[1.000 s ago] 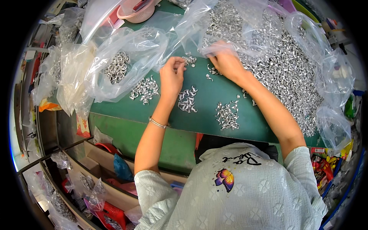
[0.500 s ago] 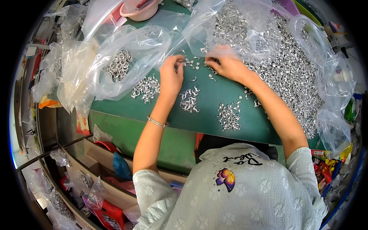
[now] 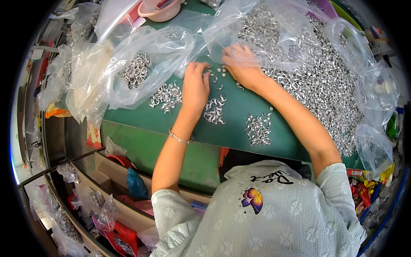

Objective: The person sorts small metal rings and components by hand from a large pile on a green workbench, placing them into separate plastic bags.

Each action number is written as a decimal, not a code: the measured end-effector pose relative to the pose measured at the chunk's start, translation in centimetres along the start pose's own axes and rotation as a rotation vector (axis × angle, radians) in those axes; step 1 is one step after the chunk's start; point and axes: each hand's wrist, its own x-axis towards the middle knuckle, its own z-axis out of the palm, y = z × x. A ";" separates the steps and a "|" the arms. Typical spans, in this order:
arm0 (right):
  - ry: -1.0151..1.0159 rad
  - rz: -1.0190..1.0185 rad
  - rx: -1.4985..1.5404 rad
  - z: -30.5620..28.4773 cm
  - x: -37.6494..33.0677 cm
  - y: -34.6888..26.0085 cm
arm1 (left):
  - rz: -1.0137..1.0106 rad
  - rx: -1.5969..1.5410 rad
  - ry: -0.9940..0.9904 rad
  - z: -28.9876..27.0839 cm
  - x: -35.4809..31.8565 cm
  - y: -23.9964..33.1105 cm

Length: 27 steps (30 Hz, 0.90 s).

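Observation:
My left hand (image 3: 196,85) rests on the green table with its fingers bent and the thumb apart from them. A few loose silver curved metal pieces (image 3: 219,87) lie just right of its fingertips. My right hand (image 3: 242,66) reaches over the table at the edge of the large heap of silver metal pieces (image 3: 317,85), fingers spread and partly behind clear plastic. No piece shows in either hand. Small piles of curved pieces lie nearer me: one pile (image 3: 215,110) by my left wrist, another pile (image 3: 258,129) farther right, and a third pile (image 3: 166,97) left of my left hand.
A clear plastic bag (image 3: 165,47) with silver rings (image 3: 136,70) lies on the left of the table. More plastic sheeting (image 3: 295,38) covers part of the heap. A pink basket (image 3: 162,13) stands at the back. Below left is a compartmented shelf (image 3: 141,214) holding bags and red bins.
My right hand has moved left, off the heap's edge and closer to my left hand. My left hand has shifted slightly right, its fingers still bent. The loose pieces between them lie differently.

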 end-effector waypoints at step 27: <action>-0.109 -0.034 0.284 -3.3 -4.9 -1.9 | 0.117 -0.092 0.012 -1.1 -1.2 2.0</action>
